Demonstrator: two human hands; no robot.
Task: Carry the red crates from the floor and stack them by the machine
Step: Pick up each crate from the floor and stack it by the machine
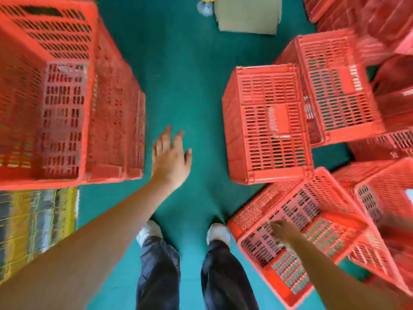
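Red slatted plastic crates surround me on a green floor. A tall stack of crates (67, 97) rises at the left. An upturned crate (266, 124) stands right of centre, with another crate (335, 86) behind it. A tilted open crate (312, 231) lies at my right foot. My left hand (171, 157) hovers over the bare floor with fingers spread, holding nothing. My right hand (280, 231) reaches down into the tilted crate; blur hides whether its fingers grip the crate.
More red crates (384, 198) crowd the right edge and the far right corner. A yellow wire rack (33, 231) sits at the lower left. A beige cardboard sheet (248, 16) lies on the floor ahead. The green floor (185, 74) runs between the crate groups.
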